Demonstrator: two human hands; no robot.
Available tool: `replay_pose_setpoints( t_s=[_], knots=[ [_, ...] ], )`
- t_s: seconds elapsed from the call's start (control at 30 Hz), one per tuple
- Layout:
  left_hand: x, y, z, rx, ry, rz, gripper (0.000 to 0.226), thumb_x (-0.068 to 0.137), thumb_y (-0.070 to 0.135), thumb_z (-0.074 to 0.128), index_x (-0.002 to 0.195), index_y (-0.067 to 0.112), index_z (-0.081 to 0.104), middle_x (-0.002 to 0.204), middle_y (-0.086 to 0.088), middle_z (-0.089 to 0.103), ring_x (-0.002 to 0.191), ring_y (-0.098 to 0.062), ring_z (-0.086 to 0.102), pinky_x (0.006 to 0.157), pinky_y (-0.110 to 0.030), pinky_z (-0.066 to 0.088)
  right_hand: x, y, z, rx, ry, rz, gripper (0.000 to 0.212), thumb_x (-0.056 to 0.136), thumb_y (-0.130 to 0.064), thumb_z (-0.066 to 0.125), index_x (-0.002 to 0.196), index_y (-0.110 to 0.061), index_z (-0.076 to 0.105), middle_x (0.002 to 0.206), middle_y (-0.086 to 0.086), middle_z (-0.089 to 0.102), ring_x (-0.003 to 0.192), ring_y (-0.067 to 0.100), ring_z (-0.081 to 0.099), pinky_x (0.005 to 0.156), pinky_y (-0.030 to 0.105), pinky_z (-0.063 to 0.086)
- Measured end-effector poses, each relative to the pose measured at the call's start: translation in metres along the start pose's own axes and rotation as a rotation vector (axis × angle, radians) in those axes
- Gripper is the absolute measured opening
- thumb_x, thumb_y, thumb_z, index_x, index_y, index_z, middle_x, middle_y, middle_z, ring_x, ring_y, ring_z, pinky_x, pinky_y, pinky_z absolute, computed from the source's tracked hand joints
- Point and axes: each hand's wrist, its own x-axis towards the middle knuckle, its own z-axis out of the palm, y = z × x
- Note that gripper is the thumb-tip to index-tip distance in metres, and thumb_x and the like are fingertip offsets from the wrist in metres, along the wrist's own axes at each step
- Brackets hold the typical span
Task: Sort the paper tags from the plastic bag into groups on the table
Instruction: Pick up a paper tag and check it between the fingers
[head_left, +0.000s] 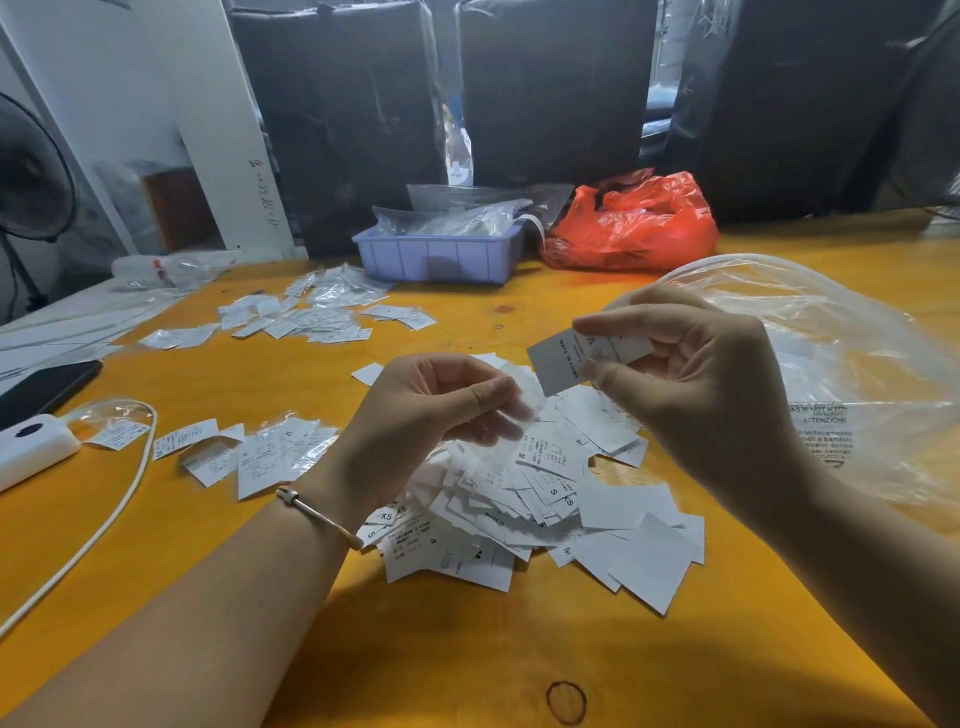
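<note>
A loose heap of small white rectangular paper tags (540, 499) lies on the yellow-orange wooden table (467, 649), and it serves here as the landmark. The tags are thin, square-cut slips, some blank side up, others showing fine black print and single size letters such as S, M and XS; they overlap at all angles.

Just above the heap's far edge, the right hand (696, 379) pinches one grey-white tag (563, 364) between thumb and forefinger, the other fingers curled behind it; the words MADE IN CHINA can be read along its length. To the left of that, over the heap's left side, the left hand (431, 410) has its fingers curled round a few blurred white tags (519, 400). A thin pale bracelet (317, 514) sits on the left wrist.

Right of the heap lies a large crumpled clear plastic bag (852, 374) with black warning print. Left of the heap is a smaller group of white tags (260, 457), some in clear sleeves. Beyond the heap, to the far left, another scattered group of tags (311, 317) is spread out. Behind the heap stand a lilac plastic tray (436, 257) and a red plastic bag (634, 223). Far left of the heap are a white charger with cable (31, 447) and a black phone (47, 387).
</note>
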Motion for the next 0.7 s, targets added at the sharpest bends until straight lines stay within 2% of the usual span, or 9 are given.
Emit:
replay_pose_setpoints(
  t_s=[0.23, 0.4, 0.7],
  knots=[
    [0.0004, 0.0004, 0.0005, -0.001, 0.008, -0.011, 0.02, 0.083, 0.027, 0.069, 0.089, 0.01, 0.077, 0.089, -0.013, 0.077, 0.076, -0.022, 0.074, 0.064, -0.023, 0.058, -0.0001, -0.0005, -0.0014, 0.024, 0.021, 0.019, 0.031, 0.079, 0.001, 0.074, 0.104, -0.017, 0.069, 0.096, -0.001, 0.066, 0.092, 0.011, 0.067, 0.071, 0.025, 0.059],
    [-0.0003, 0.0013, 0.0012, 0.024, -0.008, -0.018, 0.024, 0.083, 0.032, 0.068, 0.09, 0.011, 0.078, 0.092, -0.01, 0.077, 0.079, -0.024, 0.075, 0.066, -0.023, 0.058, -0.0009, 0.0005, 0.002, 0.021, 0.0, 0.014, 0.034, 0.08, 0.001, 0.073, 0.108, -0.017, 0.066, 0.098, 0.0, 0.063, 0.091, 0.018, 0.068, 0.075, 0.033, 0.06],
    [-0.0005, 0.0013, 0.002, 0.032, -0.015, -0.007, 0.019, 0.083, 0.028, 0.07, 0.089, 0.011, 0.078, 0.09, -0.013, 0.077, 0.078, -0.025, 0.074, 0.067, -0.025, 0.058, -0.0014, 0.0041, 0.003, 0.022, -0.03, -0.049, 0.035, 0.083, 0.0, 0.07, 0.116, -0.011, 0.065, 0.1, -0.005, 0.06, 0.094, 0.016, 0.067, 0.079, 0.034, 0.06]
  ],
)
